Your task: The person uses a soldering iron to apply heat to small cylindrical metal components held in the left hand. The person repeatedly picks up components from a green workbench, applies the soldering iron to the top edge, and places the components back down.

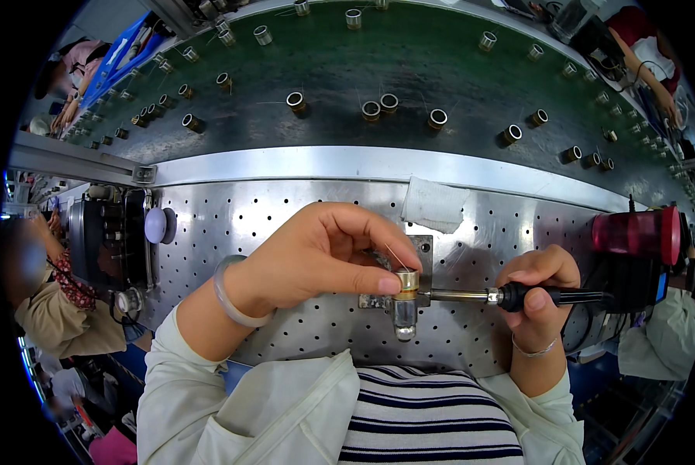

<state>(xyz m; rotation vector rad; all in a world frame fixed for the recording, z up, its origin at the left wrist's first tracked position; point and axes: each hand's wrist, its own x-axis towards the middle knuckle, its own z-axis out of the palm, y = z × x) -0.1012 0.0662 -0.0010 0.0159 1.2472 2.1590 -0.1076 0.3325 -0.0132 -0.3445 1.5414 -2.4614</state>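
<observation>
Between the thumb and fingers of my left hand is a small metal cylinder with a brassy band and thin wires rising from its top. The cylinder sits at the upper end of a shiny, round-ended metal piece; whether the two are joined, I cannot tell. My right hand grips a soldering iron by its black handle. The iron lies level, its metal shaft pointing left and its tip at the cylinder's right side. Partly hidden behind my left fingers is a metal block.
A perforated metal worktop lies under my hands. Beyond its rail, several small cylinders with wires stand on a green belt. A pale cloth, a red container and a dark device flank the work area. Other people sit at both sides.
</observation>
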